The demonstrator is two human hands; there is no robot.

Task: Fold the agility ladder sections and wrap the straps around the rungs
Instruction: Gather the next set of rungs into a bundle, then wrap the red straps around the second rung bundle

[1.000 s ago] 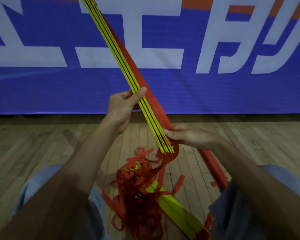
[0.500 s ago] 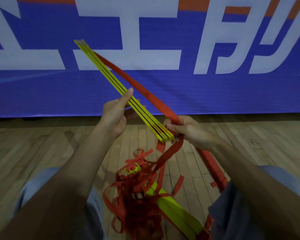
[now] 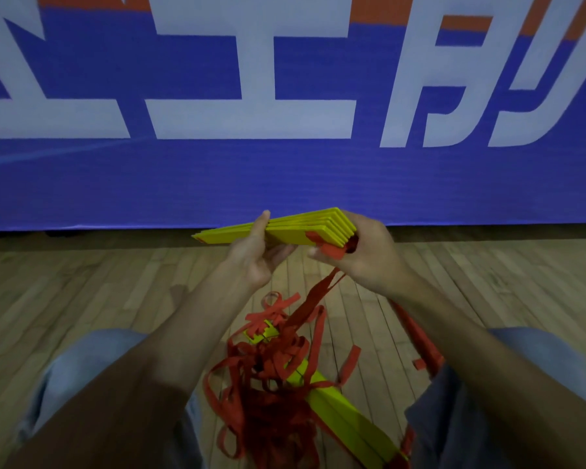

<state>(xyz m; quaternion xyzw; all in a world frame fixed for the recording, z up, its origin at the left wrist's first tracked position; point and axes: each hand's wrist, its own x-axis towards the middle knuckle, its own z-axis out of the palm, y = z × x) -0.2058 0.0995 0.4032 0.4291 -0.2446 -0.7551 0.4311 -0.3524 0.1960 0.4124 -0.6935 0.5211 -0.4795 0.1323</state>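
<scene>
A stack of yellow rungs (image 3: 295,228) lies nearly level in front of me, held at chest height. My left hand (image 3: 257,255) grips it near the middle, thumb on top. My right hand (image 3: 362,255) holds its right end and pinches a red strap (image 3: 332,252) against the rungs. The strap hangs down from there to a tangled heap of red straps (image 3: 274,377) on the floor between my knees. A second bundle of yellow rungs (image 3: 345,418) lies under that heap, pointing toward my right knee.
I sit on a wooden floor (image 3: 82,292) facing a blue banner (image 3: 285,177) with large white letters. My knees in blue shorts (image 3: 82,363) flank the heap. Another red strap (image 3: 416,336) runs along the floor beside my right leg.
The rung stack has swung down from a steep upward slant to nearly level. The long red strap that ran alongside it now hangs from my right hand at the stack's right end.
</scene>
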